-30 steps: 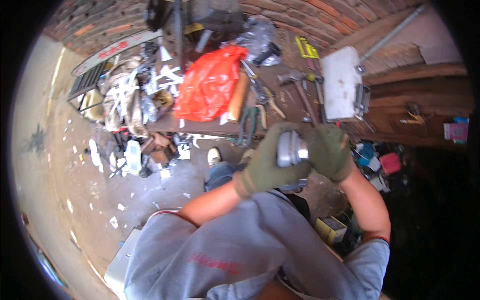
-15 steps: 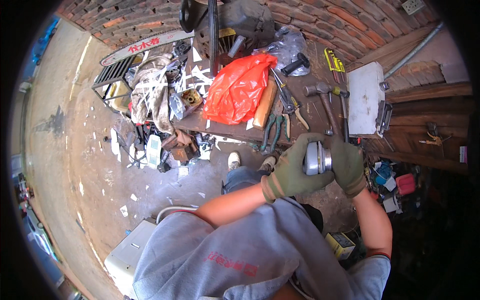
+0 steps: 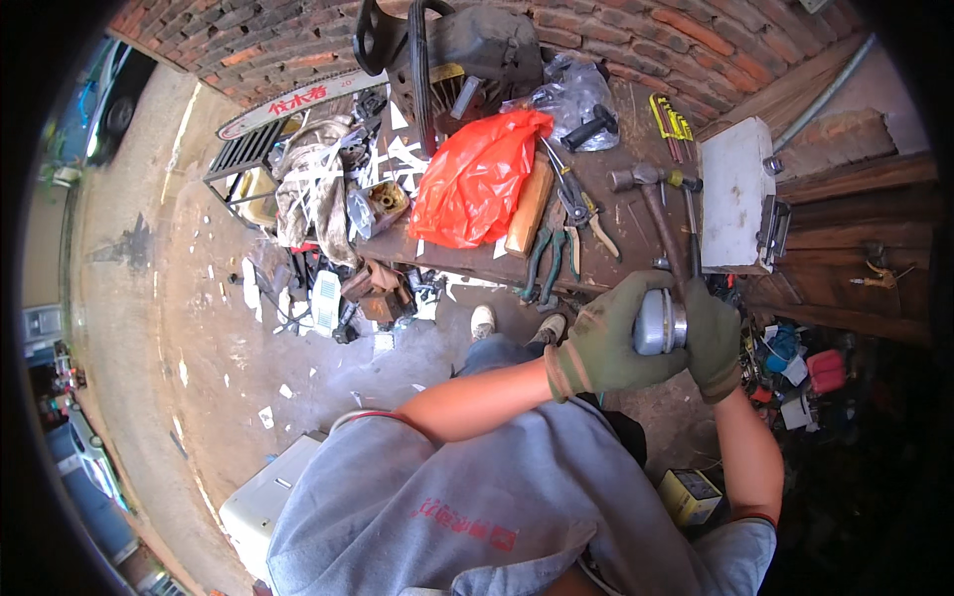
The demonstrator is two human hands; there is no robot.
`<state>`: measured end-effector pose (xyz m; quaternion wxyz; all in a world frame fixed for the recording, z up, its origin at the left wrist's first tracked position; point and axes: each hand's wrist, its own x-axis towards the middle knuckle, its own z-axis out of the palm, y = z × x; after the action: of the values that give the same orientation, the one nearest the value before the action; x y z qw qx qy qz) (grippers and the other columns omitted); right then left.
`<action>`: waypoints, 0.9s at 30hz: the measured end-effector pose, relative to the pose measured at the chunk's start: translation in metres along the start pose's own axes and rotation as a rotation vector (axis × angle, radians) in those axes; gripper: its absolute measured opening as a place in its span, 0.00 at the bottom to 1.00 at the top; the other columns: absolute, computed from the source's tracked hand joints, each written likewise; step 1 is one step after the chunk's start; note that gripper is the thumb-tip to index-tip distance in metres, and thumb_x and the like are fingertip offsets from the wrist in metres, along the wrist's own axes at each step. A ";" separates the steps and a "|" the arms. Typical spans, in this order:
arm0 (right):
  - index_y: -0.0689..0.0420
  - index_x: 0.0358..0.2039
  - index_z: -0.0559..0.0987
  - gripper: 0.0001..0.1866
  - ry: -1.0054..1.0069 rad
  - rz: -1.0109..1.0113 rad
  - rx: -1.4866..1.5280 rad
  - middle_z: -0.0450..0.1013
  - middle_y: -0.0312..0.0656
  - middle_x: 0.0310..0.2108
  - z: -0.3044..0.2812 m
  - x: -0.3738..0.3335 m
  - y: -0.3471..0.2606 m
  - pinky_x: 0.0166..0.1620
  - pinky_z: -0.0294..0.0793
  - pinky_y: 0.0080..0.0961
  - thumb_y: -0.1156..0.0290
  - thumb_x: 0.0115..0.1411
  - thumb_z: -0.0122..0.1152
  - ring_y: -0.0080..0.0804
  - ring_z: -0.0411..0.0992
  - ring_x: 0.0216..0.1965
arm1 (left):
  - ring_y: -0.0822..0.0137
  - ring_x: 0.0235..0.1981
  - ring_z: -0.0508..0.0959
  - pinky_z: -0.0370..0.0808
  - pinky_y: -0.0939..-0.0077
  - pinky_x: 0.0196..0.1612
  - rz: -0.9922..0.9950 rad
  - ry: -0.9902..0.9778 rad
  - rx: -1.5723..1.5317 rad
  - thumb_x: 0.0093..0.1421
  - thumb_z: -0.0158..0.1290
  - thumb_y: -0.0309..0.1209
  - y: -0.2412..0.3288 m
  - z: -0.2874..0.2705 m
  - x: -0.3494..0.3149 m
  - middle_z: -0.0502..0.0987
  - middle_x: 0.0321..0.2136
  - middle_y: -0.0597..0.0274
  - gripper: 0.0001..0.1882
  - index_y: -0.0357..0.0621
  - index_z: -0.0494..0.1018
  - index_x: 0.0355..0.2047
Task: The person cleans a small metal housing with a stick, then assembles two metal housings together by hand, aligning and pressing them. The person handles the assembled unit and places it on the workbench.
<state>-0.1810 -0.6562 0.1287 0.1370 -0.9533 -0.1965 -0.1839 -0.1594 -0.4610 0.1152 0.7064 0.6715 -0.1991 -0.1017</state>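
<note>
Both hands wear olive-green work gloves and are closed around a round silver metal part (image 3: 653, 323) with a stepped, ringed edge. My left hand (image 3: 611, 343) wraps its left side, fingers above and thumb below. On the other side, my right hand (image 3: 714, 343) grips the ringed end, and its fingers hide much of that end. The part is held just off the bench's front edge, below a hammer (image 3: 661, 214). Green-handled pliers (image 3: 542, 263) lie on the bench to the left of the hands.
On the wooden bench (image 3: 462, 260) sit a red plastic bag (image 3: 472, 179), a wood block (image 3: 530, 209), a chainsaw (image 3: 477, 60) and a white case (image 3: 733, 199). Scrap parts (image 3: 373, 298) litter the floor at left. A yellow-black box (image 3: 691, 497) stands low at right.
The whole view has shifted slightly, so the bench and hands appear a little further right. Both hands keep hold of the metal part, which looks slightly turned.
</note>
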 end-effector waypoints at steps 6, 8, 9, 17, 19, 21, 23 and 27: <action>0.62 0.25 0.79 0.21 -0.174 0.709 0.594 0.68 0.49 0.15 -0.012 -0.009 0.000 0.27 0.69 0.41 0.67 0.71 0.46 0.47 0.72 0.20 | 0.68 0.42 0.79 0.77 0.69 0.46 0.055 0.011 0.130 0.46 0.72 0.36 -0.003 0.027 0.003 0.78 0.44 0.56 0.40 0.43 0.66 0.58; 0.62 0.22 0.77 0.22 -0.058 0.355 0.393 0.68 0.49 0.15 -0.016 -0.016 0.015 0.26 0.67 0.41 0.66 0.71 0.46 0.48 0.71 0.19 | 0.68 0.44 0.78 0.77 0.69 0.47 -0.124 -0.083 -0.123 0.47 0.72 0.36 -0.007 0.035 0.004 0.77 0.45 0.56 0.40 0.43 0.66 0.58; 0.62 0.20 0.75 0.22 0.015 0.260 0.432 0.68 0.49 0.15 -0.018 -0.010 0.018 0.26 0.66 0.41 0.65 0.71 0.46 0.48 0.70 0.19 | 0.68 0.45 0.78 0.77 0.70 0.47 -0.220 -0.126 -0.233 0.47 0.71 0.35 -0.008 0.037 0.005 0.76 0.46 0.57 0.39 0.43 0.66 0.58; 0.64 0.23 0.76 0.23 0.053 0.489 0.754 0.70 0.51 0.18 -0.037 -0.030 0.040 0.26 0.67 0.36 0.58 0.68 0.54 0.41 0.72 0.21 | 0.68 0.46 0.77 0.77 0.68 0.49 -0.231 -0.077 -0.156 0.49 0.70 0.32 -0.003 0.079 0.012 0.74 0.48 0.58 0.40 0.42 0.63 0.61; 0.64 0.26 0.78 0.21 0.072 0.446 0.753 0.72 0.52 0.20 -0.026 -0.043 0.057 0.28 0.69 0.37 0.58 0.67 0.56 0.45 0.73 0.22 | 0.69 0.44 0.76 0.76 0.69 0.48 -0.288 -0.043 -0.253 0.50 0.71 0.33 0.001 0.089 0.014 0.75 0.44 0.59 0.40 0.40 0.63 0.60; 0.64 0.27 0.78 0.19 0.133 0.431 0.762 0.73 0.52 0.21 -0.021 -0.041 0.056 0.28 0.69 0.38 0.60 0.67 0.57 0.47 0.74 0.23 | 0.70 0.44 0.76 0.76 0.69 0.48 -0.358 -0.006 -0.384 0.51 0.70 0.31 0.009 0.095 0.014 0.75 0.44 0.60 0.40 0.39 0.63 0.60; 0.64 0.27 0.79 0.19 0.156 0.449 0.780 0.73 0.52 0.21 -0.022 -0.044 0.057 0.28 0.68 0.39 0.61 0.67 0.57 0.48 0.74 0.23 | 0.71 0.45 0.76 0.77 0.70 0.49 -0.373 0.020 -0.411 0.52 0.70 0.30 0.009 0.098 0.011 0.74 0.46 0.61 0.40 0.39 0.62 0.62; 0.64 0.26 0.79 0.17 -0.008 0.486 0.833 0.72 0.51 0.20 -0.032 -0.031 0.062 0.27 0.66 0.41 0.63 0.67 0.56 0.47 0.74 0.23 | 0.69 0.46 0.77 0.77 0.71 0.49 -0.351 0.063 -0.377 0.52 0.69 0.33 0.009 0.101 0.011 0.74 0.49 0.59 0.40 0.38 0.63 0.62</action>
<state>-0.1906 -0.7313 0.1333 0.5455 -0.8363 -0.0256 -0.0487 -0.1930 -0.5568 0.1272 0.7965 0.5552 -0.0351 -0.2369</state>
